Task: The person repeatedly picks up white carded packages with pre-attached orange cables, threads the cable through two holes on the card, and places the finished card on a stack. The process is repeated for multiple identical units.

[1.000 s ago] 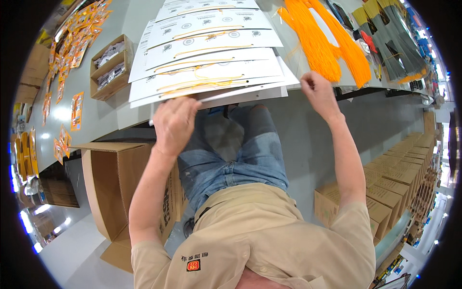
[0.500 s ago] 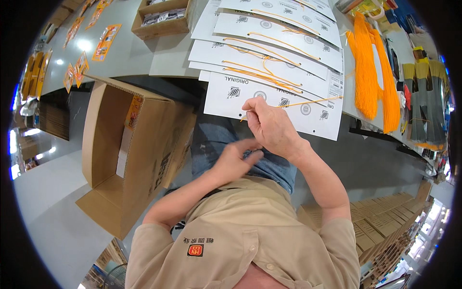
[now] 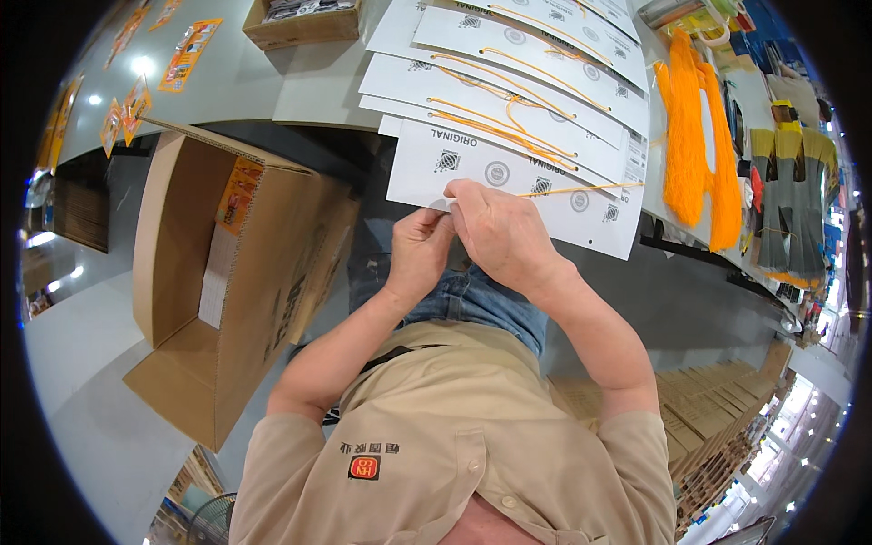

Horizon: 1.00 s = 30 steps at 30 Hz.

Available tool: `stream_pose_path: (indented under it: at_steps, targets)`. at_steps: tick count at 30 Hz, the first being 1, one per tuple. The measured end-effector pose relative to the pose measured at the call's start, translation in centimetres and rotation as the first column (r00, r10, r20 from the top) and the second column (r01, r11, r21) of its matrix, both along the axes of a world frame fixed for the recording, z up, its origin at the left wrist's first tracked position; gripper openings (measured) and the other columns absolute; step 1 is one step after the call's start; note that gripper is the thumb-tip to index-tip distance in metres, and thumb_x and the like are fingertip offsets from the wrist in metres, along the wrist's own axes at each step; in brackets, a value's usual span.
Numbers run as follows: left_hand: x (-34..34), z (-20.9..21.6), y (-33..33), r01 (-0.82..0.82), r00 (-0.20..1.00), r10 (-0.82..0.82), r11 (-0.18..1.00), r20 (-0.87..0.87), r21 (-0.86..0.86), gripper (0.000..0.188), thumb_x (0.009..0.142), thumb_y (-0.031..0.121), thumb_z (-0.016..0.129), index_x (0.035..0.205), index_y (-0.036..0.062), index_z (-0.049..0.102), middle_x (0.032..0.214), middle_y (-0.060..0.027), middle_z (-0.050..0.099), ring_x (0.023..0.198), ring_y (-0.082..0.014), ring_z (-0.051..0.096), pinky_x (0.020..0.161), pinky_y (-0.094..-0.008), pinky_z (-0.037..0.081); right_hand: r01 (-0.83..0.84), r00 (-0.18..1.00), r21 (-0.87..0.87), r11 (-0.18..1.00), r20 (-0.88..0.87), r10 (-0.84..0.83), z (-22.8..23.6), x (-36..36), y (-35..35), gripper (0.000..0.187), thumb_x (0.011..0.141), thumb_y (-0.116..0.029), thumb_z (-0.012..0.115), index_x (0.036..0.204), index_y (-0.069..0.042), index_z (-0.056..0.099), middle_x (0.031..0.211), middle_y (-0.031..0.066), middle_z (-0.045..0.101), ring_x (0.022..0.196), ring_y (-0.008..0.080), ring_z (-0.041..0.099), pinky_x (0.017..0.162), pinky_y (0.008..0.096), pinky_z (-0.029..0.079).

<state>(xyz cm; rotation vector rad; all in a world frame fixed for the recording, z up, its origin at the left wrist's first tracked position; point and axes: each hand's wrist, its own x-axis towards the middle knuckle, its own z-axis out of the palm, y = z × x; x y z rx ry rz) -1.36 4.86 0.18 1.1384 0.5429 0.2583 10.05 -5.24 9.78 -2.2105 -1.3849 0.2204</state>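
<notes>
A white printed sheet (image 3: 413, 177) juts over the near edge of the table, with an orange cord (image 3: 581, 189) stretched across it from its right side to my right hand (image 3: 504, 227). The fingers of that hand are closed on the cord at the sheet's near edge, covering the cord's end and the left hole. My left hand (image 3: 418, 259) meets it there, thumb and fingers pinched together; what lies between them is hidden. Beyond, overlapping white sheets (image 3: 545, 86) carry orange cords threaded through their holes.
An open cardboard box (image 3: 245, 300) with white and orange contents stands at my left. On the table lie a bundle of orange cords (image 3: 686, 136), grey-bristled brushes (image 3: 790, 200), orange printed cards (image 3: 191, 54) and a small open box (image 3: 300, 27). Stacked cartons (image 3: 708, 400) are at lower right.
My left hand has come up from my lap to the sheet's edge and closed beside the right. The right hand has shifted slightly left, its fingers still at the near hole.
</notes>
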Motion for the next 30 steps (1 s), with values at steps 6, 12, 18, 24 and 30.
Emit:
stream_pose_path:
  at_steps: [6,12,18,24,30]
  targets:
    - [-5.3,-5.8,9.8,-0.627,0.767,0.550,0.752,-0.331,-0.203,0.017,0.099,0.013,0.055,0.105,-0.0017,0.062,0.098,-0.0118,0.067,0.092,-0.0242,0.069,0.085,-0.0342,0.058,0.043,0.956,-0.314,0.948,-0.263,-0.131,4.3,-0.1,-8.1,0.011,0.095,-0.008,0.058,0.103,-0.002,0.056,0.084,0.0171,0.067,0.079,0.0405,0.065,0.070,0.0485,0.052]
    - [-6.1,-6.7,5.9,-0.286,0.915,0.179,0.920,-0.363,-0.268,0.023,0.096,0.017,0.066,0.109,-0.0019,0.063,0.097,-0.0125,0.070,0.083,-0.0215,0.070,0.078,-0.0316,0.060,0.192,0.915,-0.229,0.954,-0.309,-0.258,5.7,-0.6,-13.3,0.005,0.089,-0.002,0.065,0.094,-0.003,0.062,0.088,0.0138,0.065,0.076,0.0324,0.064,0.066,0.0376,0.051]
    - [2.3,0.0,-5.3,0.387,0.857,-0.491,0.814,-0.156,-0.433,0.024,0.095,0.013,0.068,0.110,-0.0060,0.068,0.100,-0.0163,0.072,0.084,-0.0226,0.072,0.079,-0.0309,0.060,0.533,0.815,-0.032,0.845,-0.250,-0.523,3.9,4.1,-13.2,0.007,0.094,-0.004,0.063,0.098,0.002,0.062,0.085,0.0152,0.066,0.070,0.0257,0.064,0.065,0.0342,0.051]
    - [6.1,3.5,-8.6,0.473,0.786,-0.608,0.705,-0.108,-0.529,0.024,0.099,0.020,0.065,0.113,0.0002,0.067,0.099,-0.0105,0.071,0.088,-0.0189,0.070,0.081,-0.0300,0.058,0.545,0.821,0.066,0.836,-0.244,-0.516,3.1,6.1,-13.4,0.009,0.094,-0.005,0.063,0.100,0.002,0.062,0.085,0.0150,0.065,0.070,0.0241,0.061,0.065,0.0334,0.050]
    - [7.4,4.2,-9.7,0.312,0.883,-0.466,0.671,-0.055,-0.672,0.026,0.104,0.017,0.056,0.126,0.0028,0.060,0.110,-0.0109,0.069,0.098,-0.0210,0.070,0.089,-0.0349,0.058,0.550,0.833,0.189,0.813,-0.201,-0.516,3.1,6.4,-12.8,0.010,0.094,-0.004,0.064,0.101,0.002,0.062,0.085,0.0144,0.065,0.070,0.0224,0.061,0.065,0.0329,0.050]
